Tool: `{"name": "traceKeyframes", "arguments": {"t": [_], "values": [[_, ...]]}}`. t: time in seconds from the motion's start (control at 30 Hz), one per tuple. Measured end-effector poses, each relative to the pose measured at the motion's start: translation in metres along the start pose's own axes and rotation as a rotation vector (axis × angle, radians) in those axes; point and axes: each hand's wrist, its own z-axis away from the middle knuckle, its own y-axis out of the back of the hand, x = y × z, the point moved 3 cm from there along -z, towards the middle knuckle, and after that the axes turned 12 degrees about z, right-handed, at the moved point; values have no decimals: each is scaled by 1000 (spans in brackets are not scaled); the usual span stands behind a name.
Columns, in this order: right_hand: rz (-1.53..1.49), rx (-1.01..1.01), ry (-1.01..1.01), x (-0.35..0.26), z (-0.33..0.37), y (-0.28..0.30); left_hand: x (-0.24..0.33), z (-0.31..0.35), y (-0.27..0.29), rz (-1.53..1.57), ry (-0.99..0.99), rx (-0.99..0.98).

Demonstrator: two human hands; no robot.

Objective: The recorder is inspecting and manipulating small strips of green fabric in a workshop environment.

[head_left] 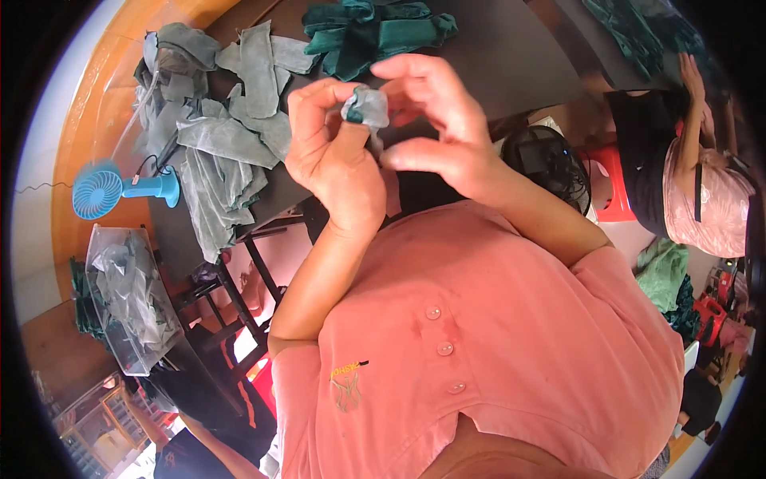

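Note:
In front of my chest, my left hand (339, 152) is closed round a small bunched piece of grey-green fabric (369, 108). A bit of dark green shows at its fold, between thumb and fingers. My right hand (447, 128) is just to the right, its index finger and thumb stretched wide apart. Its other fingers curl behind the fabric's edge, and whether they touch it cannot be made out. To the left, grey-green fabric strips (231, 132) lie in a loose pile on the dark table (511, 56). Beyond my hands is a heap of shiny dark green fabric pieces (375, 36).
A small blue fan (100, 190) is at the table's left side. Below it stands a clear plastic bin (148, 363) with pale fabric inside. A black fan (546, 164) and a red stool (610, 188) are on the right. Another person (706, 184) works at far right.

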Motion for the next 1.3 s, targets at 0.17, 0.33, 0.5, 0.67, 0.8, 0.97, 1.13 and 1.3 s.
{"name": "traceKeyframes", "arguments": {"t": [0.17, 0.33, 0.5, 0.67, 0.8, 0.97, 1.13, 1.3], "values": [[-278, 196, -106, 0, -17, -10, -2, 0, -7, -134, -99, -30], [205, 117, 180, -1, -27, 13, 6, 0, 1, 210, 387, 47], [152, -74, 68, -6, -17, 17, 11, 1, 17, 146, 719, -116], [-63, -195, -162, -13, -12, 18, 15, 10, 10, 428, 964, -166], [-187, -246, -331, -3, -18, 26, 19, 14, 9, 294, 921, -222], [34, -186, -196, -11, -20, 18, 17, 15, 18, 377, 844, -115], [-29, 12, -340, -11, -4, 3, 7, 16, 21, 550, 817, -158], [286, -24, 168, -21, 6, 10, 2, 28, 24, 982, 1011, -265]]}}
